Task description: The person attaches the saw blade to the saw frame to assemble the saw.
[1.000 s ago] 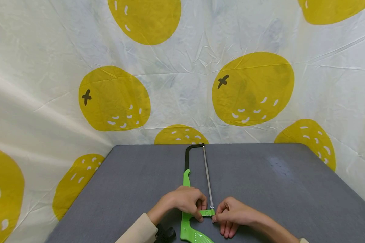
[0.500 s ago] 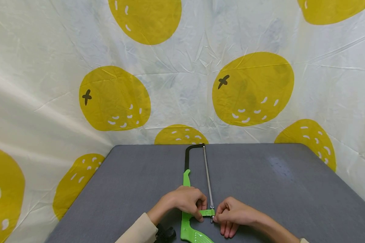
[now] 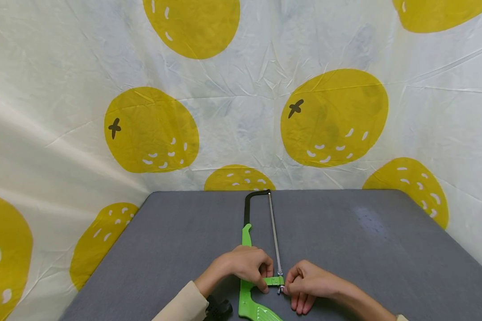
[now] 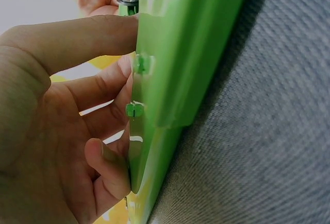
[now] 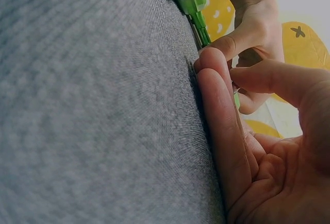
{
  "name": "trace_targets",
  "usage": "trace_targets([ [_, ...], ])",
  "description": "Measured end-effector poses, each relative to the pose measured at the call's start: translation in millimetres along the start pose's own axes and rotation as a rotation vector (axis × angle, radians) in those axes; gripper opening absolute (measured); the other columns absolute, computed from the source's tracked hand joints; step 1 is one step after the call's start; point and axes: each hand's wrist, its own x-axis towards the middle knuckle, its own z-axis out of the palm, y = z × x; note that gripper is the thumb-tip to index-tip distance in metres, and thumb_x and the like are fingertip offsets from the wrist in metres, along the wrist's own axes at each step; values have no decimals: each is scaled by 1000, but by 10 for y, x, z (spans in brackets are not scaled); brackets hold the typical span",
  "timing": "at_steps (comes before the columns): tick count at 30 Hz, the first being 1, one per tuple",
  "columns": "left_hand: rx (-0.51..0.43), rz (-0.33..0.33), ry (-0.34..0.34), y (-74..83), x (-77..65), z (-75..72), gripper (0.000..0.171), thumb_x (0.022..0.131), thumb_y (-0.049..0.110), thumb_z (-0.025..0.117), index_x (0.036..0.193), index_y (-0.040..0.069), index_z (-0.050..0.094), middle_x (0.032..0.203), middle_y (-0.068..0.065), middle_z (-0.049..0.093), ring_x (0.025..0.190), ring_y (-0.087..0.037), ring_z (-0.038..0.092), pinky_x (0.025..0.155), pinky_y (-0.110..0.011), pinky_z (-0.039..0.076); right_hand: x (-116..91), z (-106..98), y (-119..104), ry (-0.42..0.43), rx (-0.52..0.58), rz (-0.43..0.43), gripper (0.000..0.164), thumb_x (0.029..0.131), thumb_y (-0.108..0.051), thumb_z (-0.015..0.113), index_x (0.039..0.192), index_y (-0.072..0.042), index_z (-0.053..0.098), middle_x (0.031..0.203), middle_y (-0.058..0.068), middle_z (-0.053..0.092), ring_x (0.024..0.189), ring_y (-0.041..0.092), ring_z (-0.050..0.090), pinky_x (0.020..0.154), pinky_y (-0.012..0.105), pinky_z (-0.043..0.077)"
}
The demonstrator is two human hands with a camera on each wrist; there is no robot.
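Observation:
A hacksaw (image 3: 246, 303) with a green handle and a black front bow lies flat, its thin grey blade (image 3: 275, 232) running away from me on the right. My left hand (image 3: 247, 264) holds the green cross arm of the frame between thumb and fingers; the left wrist view shows the thumb and fingertips against the green metal. At the blade's near end, a small metal wing nut (image 3: 280, 290) sits below the arm. Thumb and forefinger of my right hand (image 3: 313, 283) are at that nut, their tips bent together. The right wrist view hides the nut behind the fingers.
The saw lies on a grey cloth-covered table (image 3: 184, 223). A black object (image 3: 218, 308) is partly hidden by the left sleeve. Behind the table hangs a white curtain (image 3: 241, 120) with large yellow fruit prints.
The wing nut has turned: its wings point differently and show more beside the right fingertips. The right fingers shift slightly at it. The left hand and the saw frame stay in place.

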Motion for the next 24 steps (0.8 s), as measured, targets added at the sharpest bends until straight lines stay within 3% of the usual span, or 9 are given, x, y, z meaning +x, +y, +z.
trace_targets([
  [24,-3,-5,-5,6,-10,1,21,81,36,88,84,34,67,73,21,60,63,1,56,59,-21,45,3,9,16,8,-8,-15,12,90,-9,64,91,1,69,63,1,70,52,5,68,48,22,55],
])
